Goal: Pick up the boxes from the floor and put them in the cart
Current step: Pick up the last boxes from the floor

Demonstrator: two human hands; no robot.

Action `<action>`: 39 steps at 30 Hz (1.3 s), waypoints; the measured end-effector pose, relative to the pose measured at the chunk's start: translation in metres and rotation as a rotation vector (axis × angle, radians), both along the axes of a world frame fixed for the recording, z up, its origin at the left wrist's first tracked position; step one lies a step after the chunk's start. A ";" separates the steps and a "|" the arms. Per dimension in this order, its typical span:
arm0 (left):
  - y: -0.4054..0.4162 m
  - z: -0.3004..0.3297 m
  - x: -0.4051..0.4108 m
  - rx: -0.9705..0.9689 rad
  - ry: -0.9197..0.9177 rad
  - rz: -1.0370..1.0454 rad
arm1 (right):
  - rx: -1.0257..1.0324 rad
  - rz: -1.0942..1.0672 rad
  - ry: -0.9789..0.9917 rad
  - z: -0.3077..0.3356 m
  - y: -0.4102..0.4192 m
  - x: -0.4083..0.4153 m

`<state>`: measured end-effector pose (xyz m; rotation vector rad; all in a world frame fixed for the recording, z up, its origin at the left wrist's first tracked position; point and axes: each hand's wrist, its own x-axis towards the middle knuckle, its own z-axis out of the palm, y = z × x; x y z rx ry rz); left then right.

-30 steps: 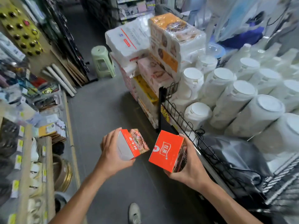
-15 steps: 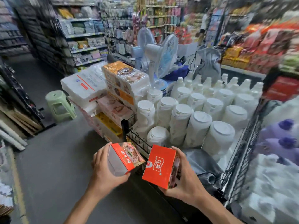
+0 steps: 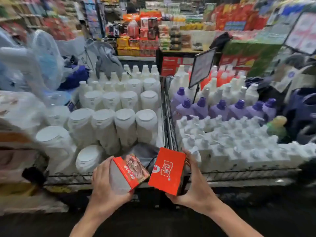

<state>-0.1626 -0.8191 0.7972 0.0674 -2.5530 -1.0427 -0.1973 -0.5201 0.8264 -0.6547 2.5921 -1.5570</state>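
My left hand point(image 3: 104, 190) grips a red and white box with a food picture point(image 3: 128, 171), tilted to the right. My right hand point(image 3: 196, 189) grips a plain red box with a white logo point(image 3: 166, 170), held upright beside the first. Both boxes hover at the near edge of a black wire cart point(image 3: 168, 117), just above its front rail. The cart's left bay holds large white jugs point(image 3: 124, 127) and a grey bag point(image 3: 145, 154) right behind the boxes.
The right bay holds purple-capped bottles point(image 3: 220, 108) and white pump bottles point(image 3: 239, 137). A black sign frame point(image 3: 201, 67) stands in it. Wrapped fans point(image 3: 42, 65) and tissue packs point(image 3: 17, 108) crowd the left. Store shelves fill the background. Dark floor lies below.
My view has swung right, from the aisle to facing the cart head on. Both hands keep their boxes and have come up to the cart's front rail.
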 end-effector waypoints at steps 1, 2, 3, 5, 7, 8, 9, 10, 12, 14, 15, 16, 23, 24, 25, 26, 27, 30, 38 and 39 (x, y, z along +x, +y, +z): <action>0.015 -0.001 -0.008 -0.004 0.007 -0.048 | -0.022 -0.055 -0.012 0.000 0.015 0.008; 0.030 -0.004 -0.016 -0.014 0.014 -0.091 | -0.037 -0.104 -0.015 0.000 0.032 0.015; 0.046 -0.005 -0.021 -0.022 0.015 -0.136 | -0.045 -0.149 -0.012 0.000 0.048 0.023; 0.080 -0.005 -0.029 -0.027 0.018 -0.239 | -0.050 -0.236 -0.004 0.001 0.081 0.038; 0.118 -0.002 -0.035 -0.013 0.042 -0.349 | -0.053 -0.301 -0.001 0.004 0.115 0.054; 0.138 0.001 -0.036 -0.013 0.052 -0.402 | -0.059 -0.329 0.006 0.004 0.132 0.061; 0.159 0.004 -0.038 -0.021 0.054 -0.448 | -0.066 -0.355 0.008 0.007 0.148 0.069; 0.180 0.008 -0.038 -0.035 0.054 -0.491 | -0.072 -0.380 0.009 0.009 0.166 0.076; 0.225 0.014 -0.037 -0.043 0.049 -0.566 | -0.089 -0.433 0.017 0.012 0.203 0.092; 0.271 0.016 -0.033 -0.044 0.065 -0.625 | -0.108 -0.489 0.021 0.014 0.243 0.110; 0.296 0.018 -0.031 -0.042 0.080 -0.656 | -0.113 -0.512 0.029 0.015 0.264 0.119; 0.321 0.018 -0.028 -0.036 0.091 -0.691 | -0.111 -0.536 0.038 0.015 0.285 0.129; 0.490 0.008 -0.014 -0.082 0.017 -0.839 | -0.096 -0.742 0.070 0.017 0.432 0.196; 0.516 0.005 -0.010 -0.080 -0.002 -0.863 | -0.107 -0.773 0.072 0.017 0.454 0.208; 0.540 0.003 -0.006 -0.078 -0.027 -0.891 | -0.111 -0.800 0.072 0.019 0.473 0.218; 0.563 0.001 -0.002 -0.083 -0.046 -0.921 | -0.105 -0.829 0.072 0.019 0.491 0.229; 0.585 -0.001 0.002 -0.086 -0.052 -0.952 | -0.094 -0.862 0.065 0.018 0.508 0.239; 0.646 -0.004 0.014 -0.064 -0.030 -1.053 | -0.080 -0.959 0.044 0.007 0.553 0.266; 0.781 -0.018 0.016 -0.113 -0.039 -1.264 | -0.105 -1.176 0.038 -0.022 0.632 0.304; 0.797 -0.020 0.015 -0.114 -0.039 -1.291 | -0.118 -1.199 0.029 -0.021 0.639 0.305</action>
